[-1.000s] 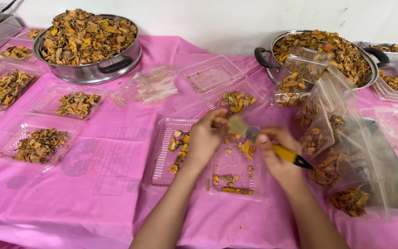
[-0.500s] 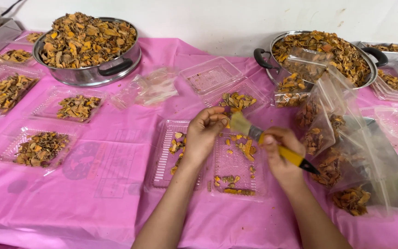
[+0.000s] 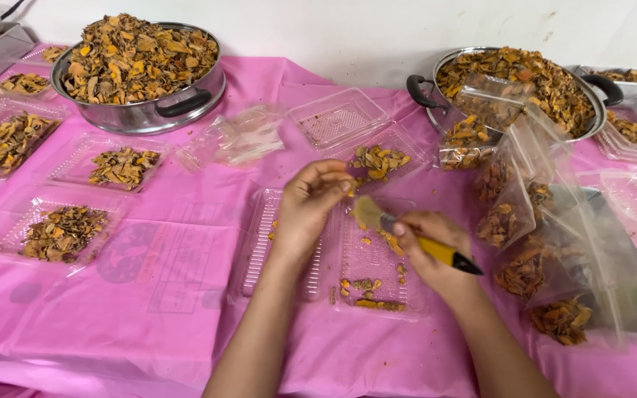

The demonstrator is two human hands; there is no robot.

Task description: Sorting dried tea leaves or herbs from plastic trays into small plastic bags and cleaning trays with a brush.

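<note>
My left hand [image 3: 310, 206] pinched a dried piece, right hand [image 3: 427, 247] gripped the brush [image 3: 399, 232] over the tray [image 3: 374, 273]; few pieces in it, pots full.

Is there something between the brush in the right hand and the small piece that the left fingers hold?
Nothing visible. The brush bristles sit just below the piece pinched in the left hand, with only open air above the clear tray. The right hand grips the yellow handle.
</note>
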